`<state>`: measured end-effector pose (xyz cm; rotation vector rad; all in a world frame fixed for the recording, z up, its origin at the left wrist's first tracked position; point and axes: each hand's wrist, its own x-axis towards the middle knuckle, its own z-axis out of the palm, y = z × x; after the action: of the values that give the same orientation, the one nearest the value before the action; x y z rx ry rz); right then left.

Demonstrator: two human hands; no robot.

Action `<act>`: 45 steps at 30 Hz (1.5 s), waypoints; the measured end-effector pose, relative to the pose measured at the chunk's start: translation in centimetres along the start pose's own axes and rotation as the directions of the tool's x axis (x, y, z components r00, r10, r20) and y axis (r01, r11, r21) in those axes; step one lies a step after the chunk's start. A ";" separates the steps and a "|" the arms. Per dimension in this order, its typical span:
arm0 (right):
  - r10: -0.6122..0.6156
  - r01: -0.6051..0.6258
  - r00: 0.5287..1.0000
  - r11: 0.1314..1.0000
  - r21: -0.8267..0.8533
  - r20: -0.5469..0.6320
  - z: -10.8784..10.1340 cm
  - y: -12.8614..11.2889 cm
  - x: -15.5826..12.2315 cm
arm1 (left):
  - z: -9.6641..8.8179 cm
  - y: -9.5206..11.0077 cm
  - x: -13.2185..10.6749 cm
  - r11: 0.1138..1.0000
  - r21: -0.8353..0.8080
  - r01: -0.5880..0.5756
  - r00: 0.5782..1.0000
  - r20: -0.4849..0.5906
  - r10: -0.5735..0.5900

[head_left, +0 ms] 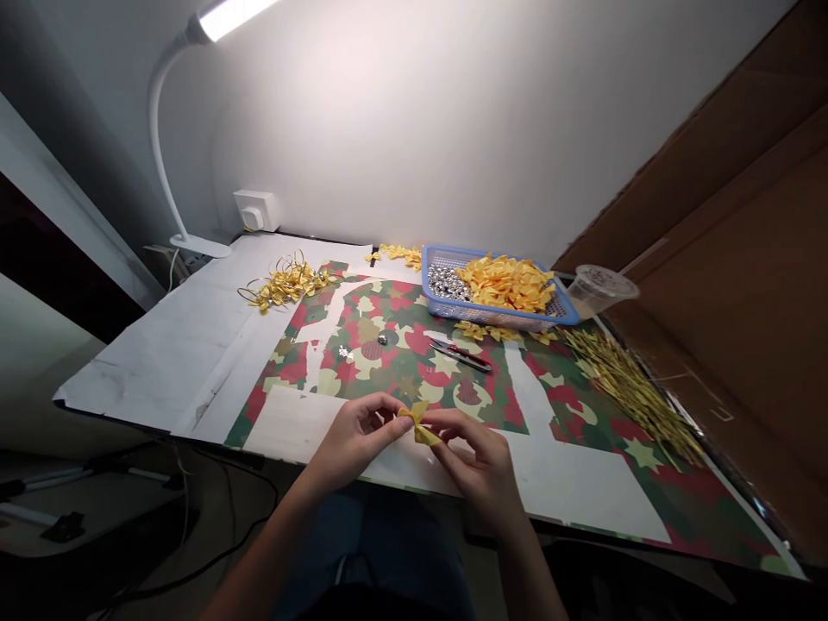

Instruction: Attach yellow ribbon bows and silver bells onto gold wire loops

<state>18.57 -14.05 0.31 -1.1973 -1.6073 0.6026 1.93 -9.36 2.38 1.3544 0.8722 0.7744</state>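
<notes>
Between my two hands is a small yellow ribbon bow [420, 423], held just above the near edge of the table. The thumb and forefinger of my left hand [359, 431] pinch its left side. On its right side, the fingers of my right hand [479, 457] are closed on the bow too. Past my hands, a small silver bell [382, 339] lies on the patterned paper. A pair of thread snips [461, 354] with a dark handle rests to the right of it.
A blue basket [498, 321] holds yellow bows [508, 280] and silver bells [448, 283]. Golden ties [634, 388] lie at right, near a clear plastic cup [599, 289]. Bows with gold loops [285, 285] are piled at left. A white lamp [159, 147] stands behind; cardboard [730, 302] borders the right.
</notes>
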 end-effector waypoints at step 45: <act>0.269 -0.272 0.870 0.961 0.052 -0.414 0.3 1.1 0.1 | -0.4 0.8 -0.1 0.993 -0.106 0.042 0.999 0.015 -0.041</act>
<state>18.73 -13.53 -0.69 -1.4601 -1.0889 0.4726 1.54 -9.24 3.14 1.2425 0.8347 0.7682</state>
